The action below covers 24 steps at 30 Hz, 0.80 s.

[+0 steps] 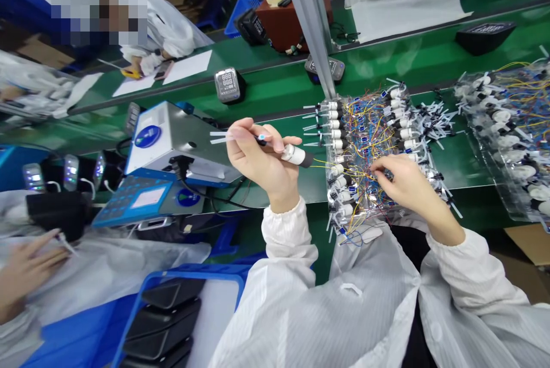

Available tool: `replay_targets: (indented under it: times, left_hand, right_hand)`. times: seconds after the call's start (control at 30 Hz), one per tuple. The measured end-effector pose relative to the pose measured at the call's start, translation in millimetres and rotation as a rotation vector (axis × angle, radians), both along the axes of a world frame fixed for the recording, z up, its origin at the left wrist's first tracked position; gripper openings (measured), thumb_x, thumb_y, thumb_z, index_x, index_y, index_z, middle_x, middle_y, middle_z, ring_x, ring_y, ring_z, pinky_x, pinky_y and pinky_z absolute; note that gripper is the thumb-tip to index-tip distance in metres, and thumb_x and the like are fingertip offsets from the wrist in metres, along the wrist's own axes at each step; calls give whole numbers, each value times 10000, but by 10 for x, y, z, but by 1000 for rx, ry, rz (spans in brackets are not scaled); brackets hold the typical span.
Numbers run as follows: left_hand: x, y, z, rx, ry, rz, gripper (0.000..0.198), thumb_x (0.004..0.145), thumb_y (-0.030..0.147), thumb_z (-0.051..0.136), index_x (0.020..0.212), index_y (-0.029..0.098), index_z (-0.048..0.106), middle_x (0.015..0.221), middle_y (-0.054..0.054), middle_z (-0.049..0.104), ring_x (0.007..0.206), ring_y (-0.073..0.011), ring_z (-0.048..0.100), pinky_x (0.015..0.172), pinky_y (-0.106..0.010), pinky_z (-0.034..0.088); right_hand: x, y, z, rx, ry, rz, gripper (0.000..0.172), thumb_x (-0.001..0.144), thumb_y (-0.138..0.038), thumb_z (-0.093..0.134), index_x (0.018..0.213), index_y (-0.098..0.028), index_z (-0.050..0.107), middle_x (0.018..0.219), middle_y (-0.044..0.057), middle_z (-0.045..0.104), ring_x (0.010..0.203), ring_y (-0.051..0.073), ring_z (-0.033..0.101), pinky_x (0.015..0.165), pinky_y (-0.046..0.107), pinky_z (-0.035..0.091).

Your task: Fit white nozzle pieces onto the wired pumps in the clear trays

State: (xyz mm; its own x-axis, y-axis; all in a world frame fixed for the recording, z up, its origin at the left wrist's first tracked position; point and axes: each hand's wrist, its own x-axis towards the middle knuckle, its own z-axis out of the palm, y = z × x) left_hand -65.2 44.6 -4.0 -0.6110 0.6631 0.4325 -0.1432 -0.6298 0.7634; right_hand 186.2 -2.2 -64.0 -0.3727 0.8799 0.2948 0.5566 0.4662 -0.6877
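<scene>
My left hand [268, 161] is raised over the bench, fingers curled round a white cylinder with a black end [296, 156]. Pale thin tubes [219, 137] stick out past the fingers on its far side. From the black end, yellow wires [320, 163] run right to a clear plastic tray [369, 207]. Rows of similar white cylinders [336, 125] line both sides of this tray, with tangled wires [363, 116] between them. Over the tray's middle, my right hand [401, 179] pinches thin wires between thumb and forefinger; the exact wire is hard to make out.
A second filled plastic tray [515, 133] lies at the right. Loose tubed parts [433, 121] are heaped beside the first. A metal post [307, 12] rises behind, a boxy instrument [180, 139] stands left, and a blue crate [240, 282] sits below. Co-workers' hands [34, 265] are at left.
</scene>
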Motion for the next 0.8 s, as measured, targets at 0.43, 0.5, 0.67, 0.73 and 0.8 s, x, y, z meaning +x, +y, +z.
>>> replay_targets:
  times: [0.43,0.5,0.67,0.73,0.8]
  left_hand:
    - [122,-116,-68,-152,-79,-155,377,956,597,660,888,249,531,677,55,471,449,-48,380,396,-178,323]
    - [107,-134,-119,-171,-56,-211,390,953,598,662,871,243,522,660,52,474,427,-47,371,382,-177,275]
    - [52,-160,-282,-292,263,-490,365,933,513,716,799,201,582,629,57,504,396,-36,362,390,-182,287]
    - [87,-180,-323,-402,546,-578,304,876,433,792,800,185,635,654,42,575,465,-53,465,459,-188,372]
    - [161,-202,-347,-470,825,-659,241,824,368,838,874,178,698,769,4,693,625,-102,612,598,-216,479]
  right_hand:
    - [-58,9,-115,-145,186,-77,113,891,-131,628,947,-196,701,869,39,767,773,191,721,761,325,552]
    - [-36,11,-106,-105,203,-120,106,894,-135,620,944,-199,689,869,40,755,781,193,710,760,325,551]
    - [8,16,-101,-59,244,-186,83,910,-161,622,953,-209,674,915,41,746,831,197,702,799,333,553]
    - [10,16,-105,-65,264,-195,76,916,-168,621,953,-210,672,928,42,745,840,197,702,807,333,554]
    - [8,16,-110,-76,281,-195,72,923,-174,621,959,-211,673,937,42,744,847,196,701,816,334,556]
